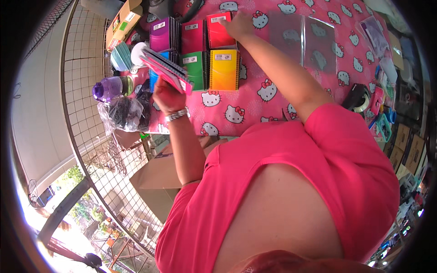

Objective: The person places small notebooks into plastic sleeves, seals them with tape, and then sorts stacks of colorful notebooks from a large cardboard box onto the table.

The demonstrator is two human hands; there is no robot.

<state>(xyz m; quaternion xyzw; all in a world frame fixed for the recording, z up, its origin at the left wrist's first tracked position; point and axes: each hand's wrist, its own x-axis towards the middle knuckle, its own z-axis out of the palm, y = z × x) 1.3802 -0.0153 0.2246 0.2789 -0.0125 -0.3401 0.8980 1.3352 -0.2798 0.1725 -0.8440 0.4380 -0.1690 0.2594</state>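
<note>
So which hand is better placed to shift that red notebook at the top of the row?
The right hand, probably: it already rests on the red notebook with nothing in its grasp. The left hand is closed around a stack of pink spiral notebooks and sits farther away.

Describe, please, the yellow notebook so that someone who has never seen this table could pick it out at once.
Start from the pink cartoon-cat tablecloth and find the block of spiral notebooks laid out on it. The yellow notebook lies at the block's corner, beside the green notebook and below the red notebook that the right hand touches. It alone is yellow shading to orange.
</note>
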